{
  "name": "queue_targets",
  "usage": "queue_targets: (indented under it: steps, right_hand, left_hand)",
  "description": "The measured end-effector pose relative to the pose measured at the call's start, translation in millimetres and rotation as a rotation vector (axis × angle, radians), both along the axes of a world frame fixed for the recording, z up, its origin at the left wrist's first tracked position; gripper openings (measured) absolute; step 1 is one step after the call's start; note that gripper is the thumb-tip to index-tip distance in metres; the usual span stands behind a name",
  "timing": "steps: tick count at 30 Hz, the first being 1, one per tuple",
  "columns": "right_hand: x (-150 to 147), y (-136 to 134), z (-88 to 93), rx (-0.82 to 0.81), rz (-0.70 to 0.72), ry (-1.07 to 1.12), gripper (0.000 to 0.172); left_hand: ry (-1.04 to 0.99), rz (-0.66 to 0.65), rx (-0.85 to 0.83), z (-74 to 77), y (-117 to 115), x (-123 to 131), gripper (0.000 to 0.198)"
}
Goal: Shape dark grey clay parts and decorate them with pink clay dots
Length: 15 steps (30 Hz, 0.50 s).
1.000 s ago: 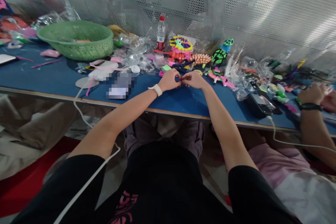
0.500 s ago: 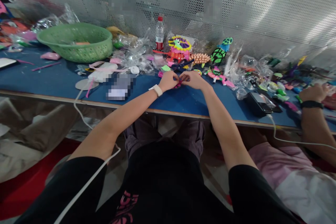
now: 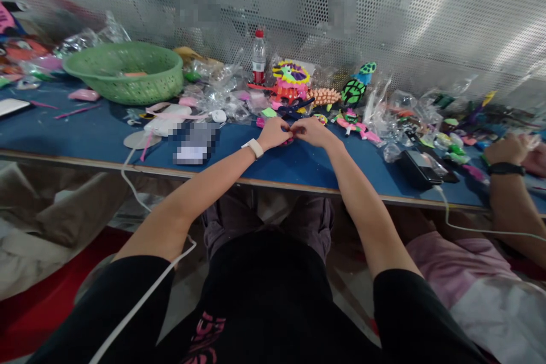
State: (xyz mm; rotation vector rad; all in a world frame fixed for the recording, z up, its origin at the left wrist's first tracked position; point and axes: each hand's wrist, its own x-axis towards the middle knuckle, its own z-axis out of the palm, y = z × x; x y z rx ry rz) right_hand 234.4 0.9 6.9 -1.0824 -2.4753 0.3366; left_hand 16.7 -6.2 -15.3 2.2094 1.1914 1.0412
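My left hand (image 3: 274, 133), with a pale band at the wrist, is closed at the table's middle. My right hand (image 3: 313, 132) meets it there, fingertips pinched together. Between them is a small dark pink piece (image 3: 288, 141), mostly covered by my fingers, so its kind does not show. Just behind my hands lie dark-handled pliers (image 3: 297, 107). A green-and-pink toy figure (image 3: 352, 120) rests to the right of my right hand, and a light green piece (image 3: 268, 112) lies behind my left hand.
A green basket (image 3: 140, 88) stands at the left rear, near a phone (image 3: 194, 145). Behind my hands are a red-capped bottle (image 3: 258, 57), colourful toys and clear bags (image 3: 228, 91). A black box (image 3: 416, 169) with a cable sits right, near a co-worker's hand (image 3: 507, 151).
My hands stay together in almost the same place, with the fingers shifting slightly over the pink piece. The whole view has tilted a little.
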Motion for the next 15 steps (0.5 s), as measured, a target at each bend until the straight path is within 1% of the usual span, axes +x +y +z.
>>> queue_targets:
  steps: [3, 10, 13, 15]
  right_hand:
    - [1.1, 3.3, -1.3, 0.009, 0.009, -0.005, 0.021]
    - [-3.4, 1.3, -4.4, 0.005, 0.002, -0.005, 0.013]
    - [-6.9, -1.6, -3.2, -0.029, -0.035, 0.023, 0.01]
    - [-5.5, -1.2, 2.3, -0.018, -0.117, 0.129, 0.006]
  left_hand:
    - [0.018, -0.007, 0.008, 2.0, 0.5, -0.2, 0.021]
    - [-0.05, -0.043, -0.131, 1.7, 2.2, -1.4, 0.019]
    - [-0.079, -0.041, -0.153, 1.4, 2.2, -2.4, 0.019]
    - [-0.085, -0.033, -0.18, 1.7, 1.2, -2.8, 0.019]
